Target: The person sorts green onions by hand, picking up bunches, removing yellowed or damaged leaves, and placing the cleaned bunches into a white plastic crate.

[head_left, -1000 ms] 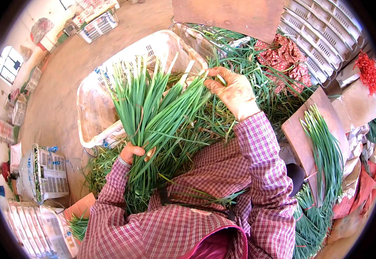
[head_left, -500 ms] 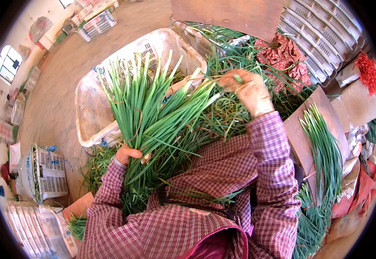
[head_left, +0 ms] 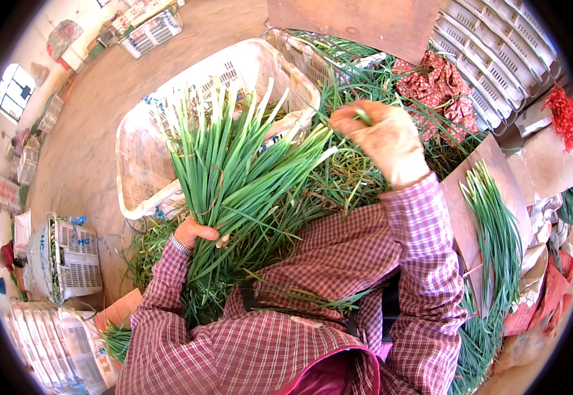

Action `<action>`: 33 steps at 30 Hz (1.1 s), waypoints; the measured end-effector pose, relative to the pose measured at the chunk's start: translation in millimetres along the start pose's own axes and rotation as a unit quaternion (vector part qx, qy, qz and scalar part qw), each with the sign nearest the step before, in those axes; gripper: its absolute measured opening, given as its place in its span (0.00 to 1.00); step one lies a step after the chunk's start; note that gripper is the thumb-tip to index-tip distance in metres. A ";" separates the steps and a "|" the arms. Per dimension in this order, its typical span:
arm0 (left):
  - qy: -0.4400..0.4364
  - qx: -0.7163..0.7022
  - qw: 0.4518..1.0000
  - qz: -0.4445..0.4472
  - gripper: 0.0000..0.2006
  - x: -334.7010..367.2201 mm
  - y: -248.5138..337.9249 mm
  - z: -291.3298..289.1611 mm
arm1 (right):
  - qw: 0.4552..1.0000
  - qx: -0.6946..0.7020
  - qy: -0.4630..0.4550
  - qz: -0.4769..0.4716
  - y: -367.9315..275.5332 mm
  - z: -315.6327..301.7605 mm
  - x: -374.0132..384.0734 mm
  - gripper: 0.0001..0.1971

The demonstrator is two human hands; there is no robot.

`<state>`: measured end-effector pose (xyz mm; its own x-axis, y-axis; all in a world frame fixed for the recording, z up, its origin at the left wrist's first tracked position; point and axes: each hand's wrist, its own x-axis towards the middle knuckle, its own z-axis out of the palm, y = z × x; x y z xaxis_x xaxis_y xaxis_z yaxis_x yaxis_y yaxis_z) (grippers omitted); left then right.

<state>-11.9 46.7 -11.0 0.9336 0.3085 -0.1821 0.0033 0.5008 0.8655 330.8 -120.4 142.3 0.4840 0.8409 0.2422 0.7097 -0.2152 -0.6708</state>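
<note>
Away comes the right hand (head_left: 388, 137), and we see it has drawn off from the tips of the bunch where it was picking a second ago, now well clear to the right of them, in the upper centre-right of the frame. Its fingers are curled in tight, thumb and forefinger pinched together, and we spot a short green scrap of stalk (head_left: 363, 117) poking out of that grip. Over at centre-left, the left hand (head_left: 193, 232) stays put, thumb laid across the long bunch of green stalks with pale ends (head_left: 220, 164); we make it closed around the lower part, though the fingers behind are hidden from us. The bunch itself sits left of centre, fanned out, pale ends up, in front of the big off-white slatted plastic crate (head_left: 143, 164). Below and right of it we have a tangled heap of loose green leaves (head_left: 352, 174), spread in front of the lap. Look to the right of the frame: a flat reddish-brown board (head_left: 457, 187) carries another neat bunch of green stalks (head_left: 494, 224). Higher up, we find a crumpled red patterned cloth (head_left: 441, 92) beside stacked white plastic crates (head_left: 484, 59), upper right.
</note>
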 end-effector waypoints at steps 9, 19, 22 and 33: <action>0.061 0.118 0.991 -0.015 0.38 12.5 15.2 23.9 | 0.993 -0.118 0.010 0.028 14.5 13.8 9.3 0.14; 0.028 0.137 0.990 -0.018 0.32 29.0 41.3 33.9 | 0.987 -0.064 0.141 -0.042 32.6 -7.5 -7.7 0.07; 0.036 0.106 0.993 -0.044 0.29 28.3 43.0 47.5 | 0.982 0.083 0.098 -0.142 -13.4 45.7 -17.5 0.07; 0.042 0.097 0.994 -0.020 0.29 45.5 44.3 69.8 | 0.998 0.018 0.000 -0.055 -43.2 83.5 -16.6 0.12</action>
<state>55.7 26.5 51.6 0.8978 0.3629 -0.2493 0.1164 0.3505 0.9293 249.4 -83.6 108.7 0.4048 0.8581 0.3158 0.7390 -0.1036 -0.6657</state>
